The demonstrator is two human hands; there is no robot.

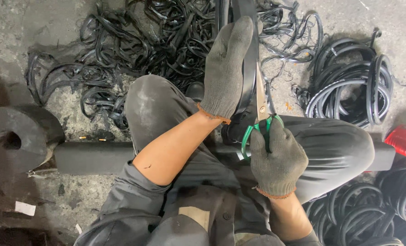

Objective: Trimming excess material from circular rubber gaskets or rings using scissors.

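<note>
My left hand [225,68], in a grey knit glove, grips a long black rubber strip [248,54] that runs away from me between my knees. Just to its right, my gloved right hand [275,157] is closed on green-handled scissors [260,116]. Their metal blades point forward along the right edge of the strip. Both hands work above my lap, over dark grey trousers.
A tangle of thin black rubber trimmings [134,45] covers the concrete floor ahead. Coils of black rubber tubing [353,86] lie at right and lower right. A black bar [93,157] with a round disc [16,136] crosses under my legs. A red object [405,141] sits at right.
</note>
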